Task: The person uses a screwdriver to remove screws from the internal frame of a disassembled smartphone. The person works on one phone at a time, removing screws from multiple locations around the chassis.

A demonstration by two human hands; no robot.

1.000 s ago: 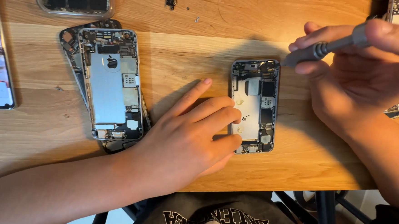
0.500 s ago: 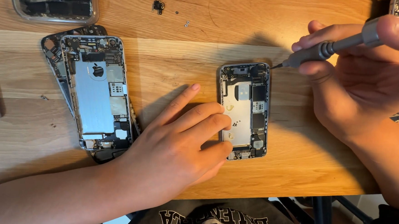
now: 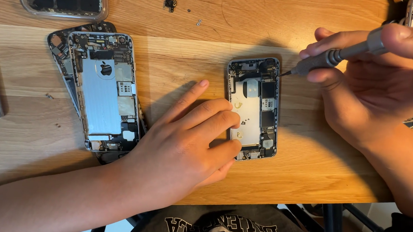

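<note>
Head view: left hand (image 3: 193,139) spread flat, fingers pinning opened phone shell (image 3: 252,108) mid-table; right hand (image 3: 373,87) pinches screwdriver (image 3: 334,56), tip at top-right corner; looks light, stiff, delicate inside; hold by frame edges.

A phone-repair bench: opened phone shells (image 3: 103,89), loose screws (image 3: 198,22), a wooden table (image 3: 181,58)

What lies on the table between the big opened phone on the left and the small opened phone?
In the head view, the left hand lies there on the wooden table, fingertips touching the small opened grey phone; the large one lies left.
</note>
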